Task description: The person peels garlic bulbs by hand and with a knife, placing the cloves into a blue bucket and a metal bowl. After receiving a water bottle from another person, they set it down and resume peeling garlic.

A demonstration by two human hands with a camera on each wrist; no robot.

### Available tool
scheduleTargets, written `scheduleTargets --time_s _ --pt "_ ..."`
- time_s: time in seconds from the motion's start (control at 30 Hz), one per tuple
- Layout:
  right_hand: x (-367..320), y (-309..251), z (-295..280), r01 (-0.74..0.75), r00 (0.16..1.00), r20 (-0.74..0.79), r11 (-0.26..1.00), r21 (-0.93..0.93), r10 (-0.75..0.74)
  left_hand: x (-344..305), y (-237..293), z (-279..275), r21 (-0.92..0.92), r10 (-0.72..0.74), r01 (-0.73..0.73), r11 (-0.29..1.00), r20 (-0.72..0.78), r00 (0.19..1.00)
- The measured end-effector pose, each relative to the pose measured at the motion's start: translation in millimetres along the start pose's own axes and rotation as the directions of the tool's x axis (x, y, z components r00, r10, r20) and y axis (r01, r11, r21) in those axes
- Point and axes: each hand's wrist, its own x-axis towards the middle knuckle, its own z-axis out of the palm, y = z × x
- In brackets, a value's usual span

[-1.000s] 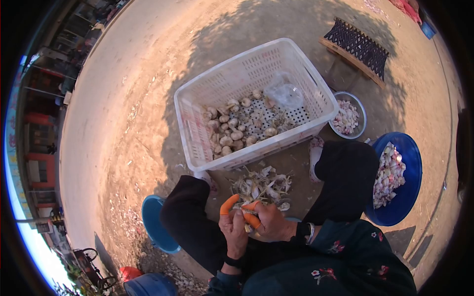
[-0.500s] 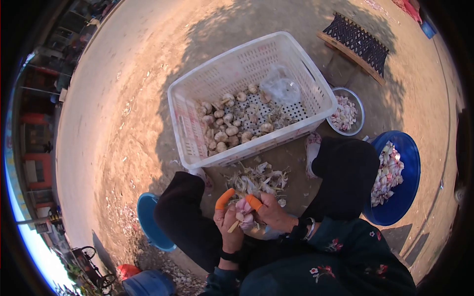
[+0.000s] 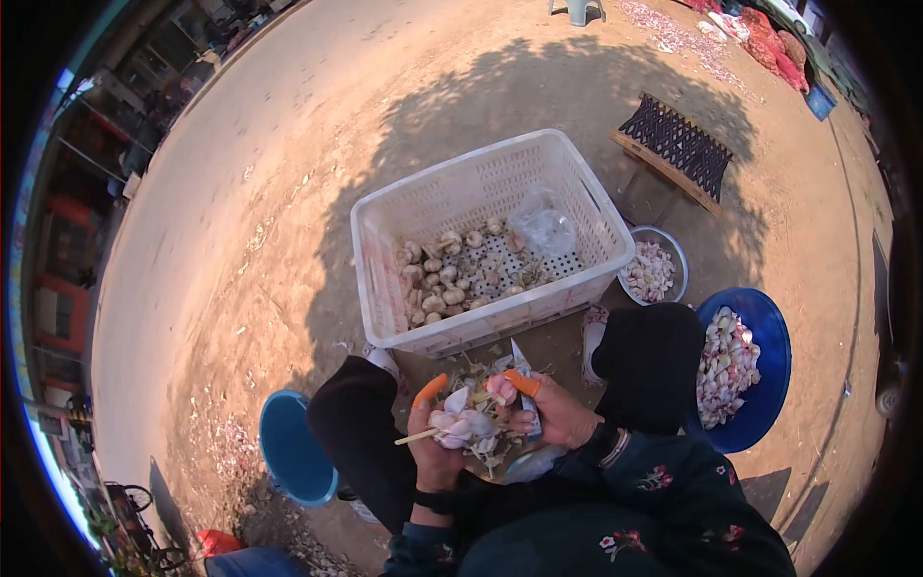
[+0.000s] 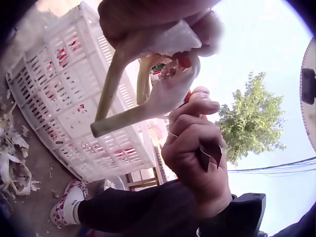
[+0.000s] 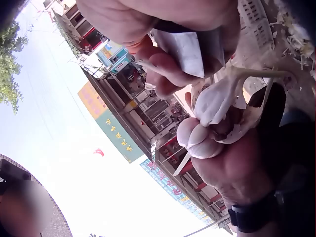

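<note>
My left hand (image 3: 437, 466) holds a garlic bulb (image 3: 461, 425), pulled open into pale pink cloves with dry stalk and skin. In the right wrist view, whole cloves (image 5: 195, 138) bulge beside the stalk. My right hand (image 3: 569, 418), just to the right, grips a small knife (image 3: 532, 415), its pointed blade facing away from me. A pinkish piece of garlic (image 3: 500, 388) lies at that hand's orange-covered thumb. The left thumb also wears an orange cover (image 3: 432, 388). In the left wrist view, torn white skin (image 4: 170, 91) hangs from the bulb.
Ahead stands a white plastic crate (image 3: 481, 332) with garlic bulbs and a clear bag. Peelings (image 3: 481, 370) lie between the feet. At right are a metal bowl (image 3: 681, 279) and a blue basin (image 3: 774, 385), both with cloves. A teal bucket (image 3: 288, 462) is at left, a woven stool (image 3: 678, 144) beyond.
The hands have moved apart and the bulb between them has come open into separate cloves. The knife blade now shows in the right hand. The head view has tilted up somewhat.
</note>
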Motion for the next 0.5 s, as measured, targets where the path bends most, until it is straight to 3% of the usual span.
scheduleTargets --time_s 0.03,0.1,0.2,0.23,0.3,0.33,0.4,0.43,0.5 --pt "-11.5 -6.4 1.8 0.013 1.0 0.001 1.0 -0.015 -0.013 -1.2 2.1 1.4 0.003 0.004 -0.005 1.0 0.039 0.999" --pt "-45.0 -19.4 7.6 0.258 0.966 0.029 0.966 -0.022 -0.258 -3.9 4.4 5.2 -0.036 -0.003 0.004 0.999 0.039 0.999" --pt "-109.7 -42.0 -4.2 0.527 0.835 0.102 0.839 0.137 -0.541 -8.0 7.6 7.0 -0.049 0.043 -0.04 0.998 0.077 0.996" --pt "-132.8 -45.7 -9.6 0.614 0.768 0.075 0.765 0.193 -0.636 -10.3 8.4 10.9 -0.029 0.062 -0.061 0.998 0.05 0.997" --pt "-168.3 -44.1 -11.3 0.755 0.588 -0.268 0.399 0.52 -0.763 -14.5 10.2 14.3 -0.013 0.079 -0.079 0.997 0.028 0.996" --pt "-177.9 -40.5 -27.3 0.758 0.585 -0.266 0.399 0.517 -0.766 -16.5 11.0 14.8 0.004 0.095 -0.095 0.995 0.047 0.994" --pt "-183.0 -33.2 -45.5 0.679 0.488 -0.156 0.261 0.686 -0.859 -20.3 11.6 17.8 0.021 0.112 -0.114 0.993 0.07 0.991" --pt "-179.4 -29.4 -43.4 0.678 0.487 -0.152 0.263 0.687 -0.86 -21.5 10.0 21.7 0.044 0.13 -0.132 0.99 0.054 0.99" --pt "-158.8 -9.8 -24.5 0.708 0.59 -0.016 0.508 0.491 -0.807 -26.4 10.2 24.7 0.074 0.149 -0.152 0.986 0.039 0.988"
